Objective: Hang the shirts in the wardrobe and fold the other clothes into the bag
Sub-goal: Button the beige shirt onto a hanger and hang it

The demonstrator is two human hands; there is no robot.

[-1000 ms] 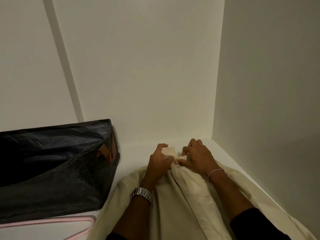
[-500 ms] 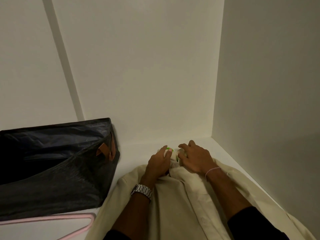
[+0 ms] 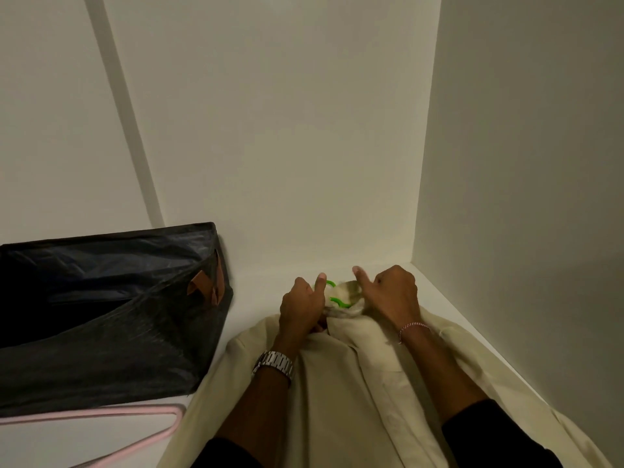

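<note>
The left hand [image 3: 302, 307] has its fingers curled into the cream fabric at the neck of the shirt [image 3: 337, 383], thumb raised beside the green hanger hook [image 3: 334, 293] that pokes out of the collar. The right hand [image 3: 391, 295] grips the other side of the collar in the same way, fingers tucked into the cloth and thumb lifted, so the two hands sit close together with the hook between them. A metal watch [image 3: 274, 363] circles the left wrist and a thin pink-and-white bracelet [image 3: 413, 329] the right; black sleeves cover both forearms near the bottom edge. The shirt lies spread on the white wardrobe floor [image 3: 256, 288], collar toward the back corner, its body running toward the camera and its right edge close to the side wall [image 3: 523, 163]. To the left, the dark bag [image 3: 101, 315] stands open against the back wall [image 3: 270, 130], brown handles at its near corner, just beside the shirt's shoulder. A pink hanger [image 3: 135, 412] lies flat on the floor in front of the bag.
</note>
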